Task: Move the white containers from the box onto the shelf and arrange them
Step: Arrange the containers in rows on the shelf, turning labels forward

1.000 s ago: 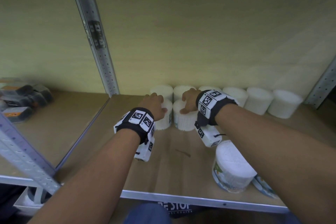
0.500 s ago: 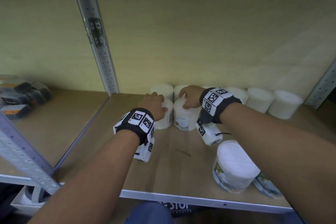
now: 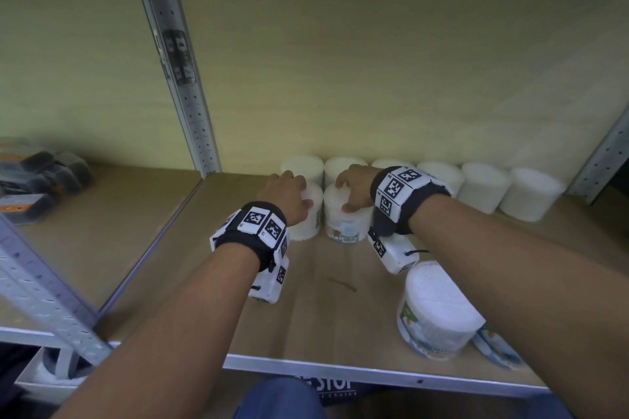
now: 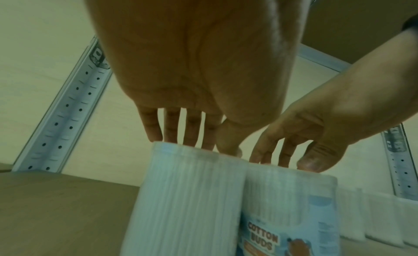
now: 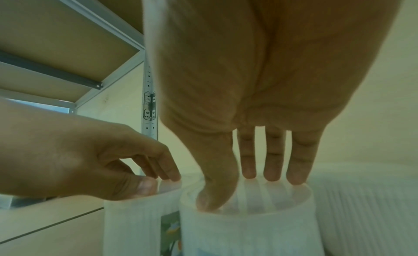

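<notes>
The left hand (image 3: 286,196) grips the top rim of one white container (image 3: 308,218) from above, fingers curled over its far edge and thumb on the near side. The right hand (image 3: 354,185) grips the neighbouring container (image 3: 343,219) the same way; the two containers stand upright and touch side by side on the shelf (image 3: 306,299). Just behind them a back row of containers (image 3: 483,185) lines the rear wall, running right toward the right upright (image 3: 602,156). To the left, bare board stretches to the left upright (image 3: 190,105) and the shelf's dividing edge. Nearer, open wood lies between the held pair and the metal front lip (image 3: 374,372), marked only by a small dark sliver (image 3: 342,284). At the near right, a tilted container (image 3: 435,313) sits close to the front lip, with another (image 3: 497,347) partly hidden behind the right forearm.
</notes>
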`<state>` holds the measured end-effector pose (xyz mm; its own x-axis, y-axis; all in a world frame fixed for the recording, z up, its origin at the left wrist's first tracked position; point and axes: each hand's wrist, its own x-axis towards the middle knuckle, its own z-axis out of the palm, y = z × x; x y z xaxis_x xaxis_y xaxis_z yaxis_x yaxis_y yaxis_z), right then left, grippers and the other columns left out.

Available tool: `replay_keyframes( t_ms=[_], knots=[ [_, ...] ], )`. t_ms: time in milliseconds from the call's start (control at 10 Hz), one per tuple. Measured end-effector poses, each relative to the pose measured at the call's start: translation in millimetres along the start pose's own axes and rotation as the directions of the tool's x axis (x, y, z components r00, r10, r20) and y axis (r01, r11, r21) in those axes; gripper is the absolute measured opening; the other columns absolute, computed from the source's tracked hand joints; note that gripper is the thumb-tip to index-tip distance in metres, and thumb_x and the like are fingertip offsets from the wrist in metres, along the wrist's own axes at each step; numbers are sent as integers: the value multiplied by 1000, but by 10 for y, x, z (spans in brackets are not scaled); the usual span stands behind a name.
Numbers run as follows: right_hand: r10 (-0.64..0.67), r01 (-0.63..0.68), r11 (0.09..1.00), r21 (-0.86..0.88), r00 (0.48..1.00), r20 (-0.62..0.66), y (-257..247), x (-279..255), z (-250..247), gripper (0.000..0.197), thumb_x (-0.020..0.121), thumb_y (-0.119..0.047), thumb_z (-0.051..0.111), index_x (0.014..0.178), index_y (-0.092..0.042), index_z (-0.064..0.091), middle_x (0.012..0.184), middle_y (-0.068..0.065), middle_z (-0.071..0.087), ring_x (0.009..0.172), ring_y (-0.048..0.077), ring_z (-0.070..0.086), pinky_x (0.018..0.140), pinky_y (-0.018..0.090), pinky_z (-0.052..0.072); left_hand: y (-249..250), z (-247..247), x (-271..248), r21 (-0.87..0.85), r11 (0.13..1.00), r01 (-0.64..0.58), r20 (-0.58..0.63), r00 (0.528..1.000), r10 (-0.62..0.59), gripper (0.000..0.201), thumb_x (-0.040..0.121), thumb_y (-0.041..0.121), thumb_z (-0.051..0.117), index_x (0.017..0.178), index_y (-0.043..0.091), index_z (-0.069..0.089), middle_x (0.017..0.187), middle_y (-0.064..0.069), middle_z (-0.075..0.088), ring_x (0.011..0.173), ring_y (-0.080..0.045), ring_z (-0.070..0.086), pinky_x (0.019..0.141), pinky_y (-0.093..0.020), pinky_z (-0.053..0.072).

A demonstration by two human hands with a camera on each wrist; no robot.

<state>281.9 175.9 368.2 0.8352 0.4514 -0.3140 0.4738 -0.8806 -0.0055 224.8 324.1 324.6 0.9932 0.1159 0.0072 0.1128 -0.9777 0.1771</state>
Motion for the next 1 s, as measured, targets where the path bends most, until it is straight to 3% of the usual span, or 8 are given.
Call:
replay_keyframes(
  t_ms=[100, 200, 300, 400, 500, 700, 1000],
  knots=[
    [-38, 36, 999, 36, 998, 42, 22, -29, -21, 64, 87, -8, 64, 145, -14, 39, 148, 9, 39, 132, 26, 44, 102, 29, 41, -2, 3, 4, -2, 1000, -3, -3, 1000, 3, 44, 93, 36, 50, 131, 15, 48, 133, -10, 47, 123, -31, 42, 102, -42, 40],
    [-80, 79, 996, 42, 997, 20, 25, -72, -34, 60, 88, 4, 53, 143, -19, 43, 146, 7, 42, 118, 23, 52, 77, 12, 47, -1, 8, 3, -7, 1000, -3, -8, 1000, 3, 44, 93, 36, 50, 132, 14, 48, 133, -10, 47, 124, -31, 42, 102, -42, 39],
    [-52, 55, 998, 40, 997, -59, -13, -68, -22, 49, 91, -6, 52, 138, -17, 49, 141, 7, 48, 124, 26, 51, 92, 24, 46, -9, 16, -6, -18, 1000, -8, -12, 1000, 7, 43, 94, 35, 50, 132, 14, 48, 133, -10, 46, 123, -31, 42, 102, -42, 39],
    [35, -38, 998, -46, 998, -54, -43, -25, 16, 56, 92, -39, 55, 138, -8, 46, 140, 11, 50, 126, 27, 51, 102, 33, 43, -16, 17, -8, -26, 1000, -8, -10, 1000, 8, 43, 94, 35, 50, 132, 15, 48, 133, -10, 46, 123, -31, 42, 102, -42, 39],
    [54, -57, 996, -64, 998, -43, -45, 0, 46, 65, 91, -48, 54, 139, -5, 44, 141, 12, 48, 128, 27, 49, 103, 33, 42, -17, 19, -8, -35, 999, -8, -12, 1000, 8, 43, 93, 35, 50, 132, 15, 48, 133, -9, 46, 124, -31, 41, 103, -43, 39],
    [40, -43, 996, -74, 998, -38, -15, 7, 29, 65, 92, -45, 55, 140, -3, 42, 142, 14, 47, 128, 28, 49, 103, 32, 41, -16, 20, -6, -36, 999, -10, -16, 1000, 9, 44, 93, 34, 51, 132, 15, 48, 134, -9, 46, 124, -31, 42, 103, -43, 39],
    [-44, 43, 995, -85, 999, -7, 31, 25, 3, 63, 89, -23, 65, 144, -12, 37, 147, 11, 37, 133, 28, 43, 105, 34, 38, -13, 18, 3, -44, 999, -21, -7, 1000, 21, 44, 93, 34, 51, 133, 16, 47, 134, -9, 46, 124, -30, 42, 103, -42, 39]
  ],
)
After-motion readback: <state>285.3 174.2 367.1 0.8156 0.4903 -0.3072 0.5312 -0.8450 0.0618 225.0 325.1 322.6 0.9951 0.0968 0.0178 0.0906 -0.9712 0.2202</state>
